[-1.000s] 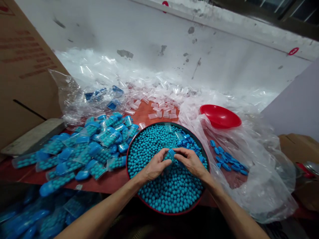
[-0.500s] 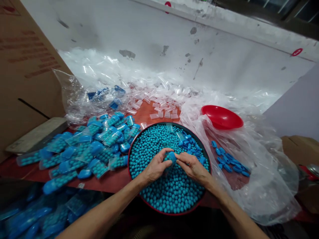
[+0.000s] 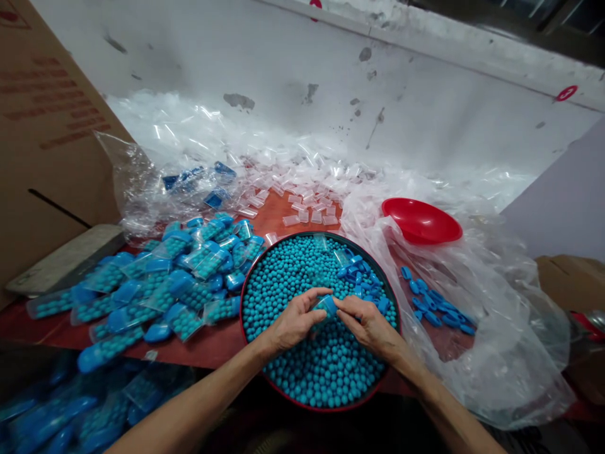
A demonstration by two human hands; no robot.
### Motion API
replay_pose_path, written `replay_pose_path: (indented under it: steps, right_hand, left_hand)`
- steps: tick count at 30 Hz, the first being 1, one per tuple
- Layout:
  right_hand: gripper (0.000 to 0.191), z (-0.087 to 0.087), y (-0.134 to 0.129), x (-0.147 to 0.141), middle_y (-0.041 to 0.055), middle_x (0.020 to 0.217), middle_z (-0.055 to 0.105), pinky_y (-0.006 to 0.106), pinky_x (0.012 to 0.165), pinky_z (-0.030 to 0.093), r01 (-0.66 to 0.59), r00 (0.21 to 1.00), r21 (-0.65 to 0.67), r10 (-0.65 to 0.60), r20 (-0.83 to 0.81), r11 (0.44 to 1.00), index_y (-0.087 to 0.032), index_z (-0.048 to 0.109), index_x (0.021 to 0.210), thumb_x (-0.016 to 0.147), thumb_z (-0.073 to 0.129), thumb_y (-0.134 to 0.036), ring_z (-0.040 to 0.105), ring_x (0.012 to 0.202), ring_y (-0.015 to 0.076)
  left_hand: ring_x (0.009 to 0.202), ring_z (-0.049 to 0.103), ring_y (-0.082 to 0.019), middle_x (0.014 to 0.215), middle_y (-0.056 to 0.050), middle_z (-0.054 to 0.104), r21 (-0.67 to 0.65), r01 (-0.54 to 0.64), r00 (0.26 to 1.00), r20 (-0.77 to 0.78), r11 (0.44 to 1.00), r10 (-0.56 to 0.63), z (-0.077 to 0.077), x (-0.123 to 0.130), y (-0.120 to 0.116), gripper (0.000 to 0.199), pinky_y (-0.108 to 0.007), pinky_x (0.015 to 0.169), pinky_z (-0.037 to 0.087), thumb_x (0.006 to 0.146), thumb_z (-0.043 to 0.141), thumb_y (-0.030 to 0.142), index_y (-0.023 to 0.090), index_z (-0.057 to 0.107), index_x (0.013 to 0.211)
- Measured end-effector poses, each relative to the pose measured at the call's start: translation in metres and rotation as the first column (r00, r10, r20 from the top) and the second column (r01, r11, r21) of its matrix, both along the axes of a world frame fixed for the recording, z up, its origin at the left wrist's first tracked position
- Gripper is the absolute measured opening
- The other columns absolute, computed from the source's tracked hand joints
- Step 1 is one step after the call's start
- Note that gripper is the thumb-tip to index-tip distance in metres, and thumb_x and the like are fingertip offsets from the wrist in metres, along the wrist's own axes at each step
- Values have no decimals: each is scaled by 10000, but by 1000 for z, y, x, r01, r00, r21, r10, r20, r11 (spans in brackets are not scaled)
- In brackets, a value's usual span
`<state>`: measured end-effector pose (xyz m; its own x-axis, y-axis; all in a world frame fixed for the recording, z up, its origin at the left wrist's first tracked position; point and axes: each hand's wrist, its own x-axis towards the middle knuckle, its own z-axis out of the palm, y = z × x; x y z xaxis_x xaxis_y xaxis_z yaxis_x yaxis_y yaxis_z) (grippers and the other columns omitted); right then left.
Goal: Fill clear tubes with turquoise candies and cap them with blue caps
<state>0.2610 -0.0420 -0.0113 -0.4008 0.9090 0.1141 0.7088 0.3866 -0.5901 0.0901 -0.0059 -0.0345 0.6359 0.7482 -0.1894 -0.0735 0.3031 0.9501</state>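
Observation:
A round tub (image 3: 242, 301) with a dark red rim is filled with small teal balls (image 3: 278, 277). Over its middle, a small clear container with a blue top (image 3: 327, 306) is between my hands. My left hand (image 3: 297, 320) grips its clear body between thumb and fingers. The fingers of my right hand (image 3: 366, 320) pinch the blue top at its right side. Small blue caps (image 3: 362, 275) lie on the balls at the tub's upper right.
Filled clear containers with blue tops (image 3: 165, 284) are heaped at left. Empty clear pieces (image 3: 302, 216) lie behind the tub. At right are a red bowl (image 3: 422, 221), plastic sheeting (image 3: 510, 353) and more blue caps (image 3: 437, 306). A cardboard box (image 3: 51, 145) stands far left.
Both hands and the container have shifted slightly down in the picture. More of the blue top shows between my fingers. The surroundings have moved a little with the camera.

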Motion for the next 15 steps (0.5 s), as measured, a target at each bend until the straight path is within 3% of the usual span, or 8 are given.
replay_pose_path:
  steps: [5,7,9,11,15]
  right_hand:
    - [206,-4,0,-4,32,705,515,269,632,387,-37,996,78,30,86,996,-178,567,841,848,362,-158,444,688,147]
    - [219,-6,1,-5,41,743,537,289,670,405,-20,1000,58,19,16,998,-183,577,923,846,372,-167,462,723,154]
    - [242,-7,2,-3,43,826,565,307,736,416,35,987,-42,-41,-154,999,-198,560,1027,836,410,-193,494,787,153]
    - [287,-8,2,0,34,908,580,308,778,422,92,918,-214,-166,-360,972,-213,532,1088,807,476,-231,521,843,147]
    - [330,-11,1,1,19,876,602,268,661,469,126,638,-479,-441,-632,869,-193,539,1035,726,581,-301,565,773,137]
  left_hand:
    - [402,337,-8,666,51,461,76,-20,998,-59,997,25,-7,1,0,260,-137,362,266,725,532,253,178,454,962]
    - [394,365,-12,649,57,449,81,-50,996,-70,995,56,-8,1,0,265,-132,355,280,735,517,255,184,435,977]
    - [398,425,-28,670,52,463,58,-59,997,-44,997,61,-7,0,1,300,-137,352,314,746,497,271,194,396,1018]
    - [434,495,-55,708,39,491,21,-38,999,8,999,38,-5,-1,2,333,-152,371,360,751,486,288,203,354,1044]
    - [445,507,-63,691,40,496,-23,-12,999,35,1000,13,0,-3,2,329,-135,355,331,752,490,309,208,333,1023]
